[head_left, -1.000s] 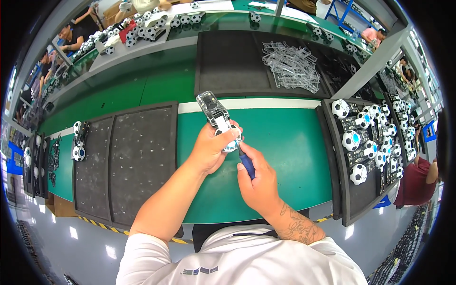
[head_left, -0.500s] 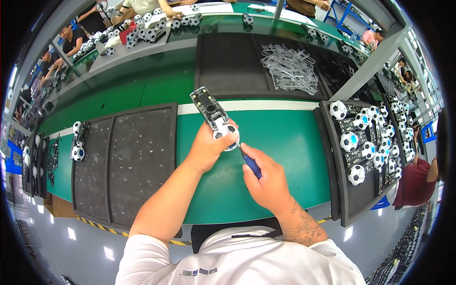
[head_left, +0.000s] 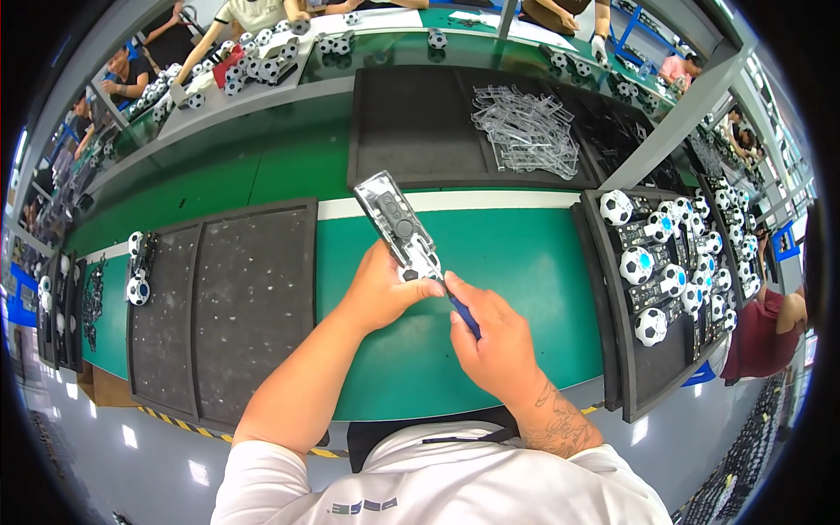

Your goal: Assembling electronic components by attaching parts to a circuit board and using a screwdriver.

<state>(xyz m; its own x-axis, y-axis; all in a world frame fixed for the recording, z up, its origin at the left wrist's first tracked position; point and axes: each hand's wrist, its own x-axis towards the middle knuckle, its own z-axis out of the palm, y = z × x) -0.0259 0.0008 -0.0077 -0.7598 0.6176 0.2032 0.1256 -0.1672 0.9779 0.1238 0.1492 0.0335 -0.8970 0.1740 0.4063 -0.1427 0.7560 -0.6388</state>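
Note:
My left hand [head_left: 378, 289] is closed round the lower end of a long device with a clear case and a black-and-white football-patterned ball end [head_left: 396, 219]. The device slants up and to the left above the green bench, its ball end mostly covered by my thumb and fingers. In my right hand [head_left: 500, 337] I grip a blue-handled screwdriver [head_left: 466, 319], pointing up and left at the ball end beside my left thumb. Its tip is too small and hidden to tell whether it touches.
Black trays stand left [head_left: 254, 306] and right [head_left: 643, 385]; the right one holds several football-patterned devices [head_left: 636, 265]. Beyond the bench, clear plastic parts [head_left: 525, 131] lie heaped in another black tray [head_left: 411, 122]. A grey post [head_left: 674, 114] rises at the right. Other people work across the line.
The device has turned in my left hand, showing more of its clear case and less of its ball end. Both hands still hold their things, close together.

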